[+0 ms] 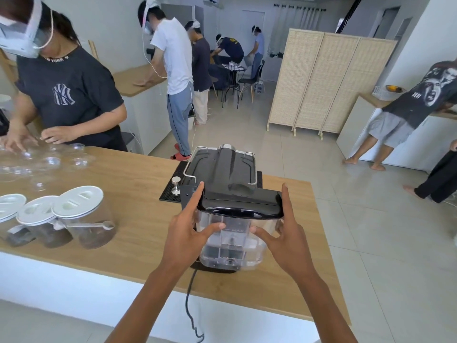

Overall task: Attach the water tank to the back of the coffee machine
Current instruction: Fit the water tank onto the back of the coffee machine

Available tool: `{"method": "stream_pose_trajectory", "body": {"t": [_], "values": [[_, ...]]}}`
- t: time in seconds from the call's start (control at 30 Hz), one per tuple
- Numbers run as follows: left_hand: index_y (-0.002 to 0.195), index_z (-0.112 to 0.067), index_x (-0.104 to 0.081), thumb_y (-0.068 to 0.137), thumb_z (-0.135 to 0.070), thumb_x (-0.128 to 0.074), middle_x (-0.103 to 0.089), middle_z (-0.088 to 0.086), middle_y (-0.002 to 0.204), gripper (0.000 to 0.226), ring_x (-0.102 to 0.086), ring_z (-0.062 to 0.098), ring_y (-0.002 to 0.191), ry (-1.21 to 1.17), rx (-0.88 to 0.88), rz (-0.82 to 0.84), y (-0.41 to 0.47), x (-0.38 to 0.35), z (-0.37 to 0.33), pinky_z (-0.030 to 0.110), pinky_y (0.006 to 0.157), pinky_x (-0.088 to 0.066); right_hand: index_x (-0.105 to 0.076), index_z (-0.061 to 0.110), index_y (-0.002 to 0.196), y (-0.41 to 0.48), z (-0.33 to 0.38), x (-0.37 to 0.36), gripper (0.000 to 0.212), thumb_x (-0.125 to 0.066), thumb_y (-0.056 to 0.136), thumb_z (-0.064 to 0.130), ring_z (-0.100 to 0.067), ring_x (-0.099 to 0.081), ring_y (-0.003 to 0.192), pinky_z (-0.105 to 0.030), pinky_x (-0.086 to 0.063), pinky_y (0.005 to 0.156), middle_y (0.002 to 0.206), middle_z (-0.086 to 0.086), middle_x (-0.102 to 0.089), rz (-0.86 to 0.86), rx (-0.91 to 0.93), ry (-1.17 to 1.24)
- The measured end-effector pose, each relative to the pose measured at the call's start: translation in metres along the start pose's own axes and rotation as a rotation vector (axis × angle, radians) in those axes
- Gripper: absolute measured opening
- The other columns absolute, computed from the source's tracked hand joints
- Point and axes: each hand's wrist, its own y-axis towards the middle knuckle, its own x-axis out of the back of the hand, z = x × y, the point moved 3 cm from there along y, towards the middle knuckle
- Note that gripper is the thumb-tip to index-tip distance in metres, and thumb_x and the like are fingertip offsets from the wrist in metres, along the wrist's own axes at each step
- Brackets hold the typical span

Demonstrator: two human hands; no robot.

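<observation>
The black coffee machine (222, 167) stands on the wooden counter (138, 194) with its back toward me. A clear water tank (235, 246) with a black lid (242, 201) and a MAX mark sits upright against the machine's back. My left hand (190, 229) grips the tank's left side, thumb across its front, index finger up along the lid's edge. On the tank's right side my right hand (284, 231) holds it the same way. The tank's base is close to the machine's rear foot; I cannot tell whether it is seated.
Three lidded glass jars (81, 219) of coffee stand at the left. A metal tamper (176, 185) rests on a black mat beside the machine. A black power cord (189, 300) hangs over the counter's near edge. A person sorts clear cups (52, 160) at the far left.
</observation>
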Motion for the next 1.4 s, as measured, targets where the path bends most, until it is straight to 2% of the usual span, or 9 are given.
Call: {"method": "stream_pose_trajectory", "body": {"t": [0.4, 0.57, 0.67, 0.77, 0.9, 1.0, 1.1, 1.3, 1.4], "values": [[0.155, -0.038, -0.021, 0.079, -0.036, -0.079, -0.066, 0.009, 0.121, 0.096, -0.054, -0.003, 0.087, -0.023, -0.045, 0.016, 0.024, 0.024, 0.053, -0.001, 0.083, -0.037, 0.009, 0.057, 0.155, 0.015, 0.004, -0.059, 0.116, -0.080, 0.083, 0.038, 0.015, -0.048, 0.126, -0.010, -0.037, 0.104, 0.130, 0.059, -0.038, -0.027, -0.045, -0.047], [0.154, -0.032, -0.030, 0.078, -0.032, -0.082, -0.052, -0.022, 0.072, 0.092, -0.042, 0.001, 0.062, -0.073, -0.041, 0.007, 0.026, 0.027, 0.059, 0.008, 0.062, -0.038, 0.009, 0.050, 0.158, 0.018, 0.004, -0.068, 0.116, -0.080, 0.084, 0.037, -0.009, -0.062, 0.109, -0.020, -0.046, 0.096, 0.141, 0.041, -0.047, -0.038, -0.056, -0.095], [0.153, -0.031, -0.032, 0.077, -0.033, -0.082, -0.044, -0.014, 0.066, 0.091, -0.039, 0.003, 0.059, -0.074, -0.047, -0.005, 0.030, 0.028, 0.065, 0.009, 0.058, -0.036, 0.010, 0.051, 0.157, 0.019, 0.005, -0.070, 0.115, -0.077, 0.082, 0.045, -0.014, -0.062, 0.105, -0.027, -0.047, 0.099, 0.152, 0.015, -0.050, -0.042, -0.053, -0.099], [0.153, -0.031, -0.032, 0.076, -0.037, -0.081, -0.060, -0.009, 0.076, 0.092, -0.049, 0.001, 0.063, -0.069, -0.078, 0.009, 0.026, 0.026, 0.068, 0.009, 0.058, -0.035, 0.012, 0.054, 0.156, 0.017, 0.002, -0.074, 0.115, -0.073, 0.077, 0.056, -0.014, -0.052, 0.134, -0.032, -0.045, 0.109, 0.160, 0.020, -0.035, -0.050, -0.060, -0.103], [0.154, -0.034, -0.030, 0.077, -0.037, -0.081, -0.053, 0.033, 0.119, 0.091, -0.059, 0.023, 0.106, -0.076, -0.068, -0.001, 0.020, 0.020, 0.078, 0.032, 0.079, -0.046, 0.012, 0.058, 0.154, 0.012, -0.015, -0.079, 0.115, -0.072, 0.075, 0.063, 0.001, -0.041, 0.136, 0.001, -0.032, 0.098, 0.149, 0.044, -0.026, -0.076, -0.087, -0.080], [0.154, -0.034, -0.028, 0.079, -0.039, -0.079, -0.069, 0.005, 0.106, 0.091, -0.060, 0.027, 0.092, -0.083, -0.037, 0.004, 0.018, 0.016, 0.084, 0.033, 0.073, -0.046, 0.011, 0.056, 0.155, 0.013, -0.022, -0.080, 0.114, -0.070, 0.076, 0.066, 0.007, -0.041, 0.127, 0.010, -0.028, 0.087, 0.137, 0.061, -0.022, -0.088, -0.100, -0.076], [0.154, -0.031, -0.028, 0.078, -0.041, -0.079, -0.045, -0.016, 0.066, 0.092, -0.047, 0.008, 0.064, -0.075, -0.008, 0.011, 0.019, 0.016, 0.088, 0.010, 0.069, -0.044, 0.011, 0.053, 0.156, 0.013, -0.023, -0.081, 0.113, -0.070, 0.079, 0.065, 0.006, -0.048, 0.119, 0.010, -0.031, 0.083, 0.130, 0.066, -0.023, -0.088, -0.095, -0.091], [0.156, -0.035, -0.022, 0.079, -0.045, -0.076, -0.063, -0.017, 0.089, 0.094, -0.062, 0.009, 0.081, -0.041, -0.031, 0.020, 0.016, 0.014, 0.093, 0.001, 0.077, -0.041, 0.015, 0.055, 0.155, 0.009, -0.023, -0.083, 0.112, -0.064, 0.077, 0.072, 0.008, -0.060, 0.086, 0.002, -0.043, 0.068, 0.138, 0.038, -0.041, -0.113, -0.096, -0.157], [0.156, -0.042, -0.009, 0.081, -0.051, -0.072, -0.066, -0.004, 0.122, 0.098, -0.063, 0.013, 0.108, -0.015, -0.010, 0.039, 0.017, 0.011, 0.097, 0.003, 0.093, -0.036, 0.015, 0.050, 0.157, 0.007, -0.025, -0.083, 0.113, -0.066, 0.080, 0.068, -0.015, -0.071, 0.082, -0.023, -0.058, 0.073, 0.121, 0.004, -0.072, -0.127, -0.106, -0.214]]}}
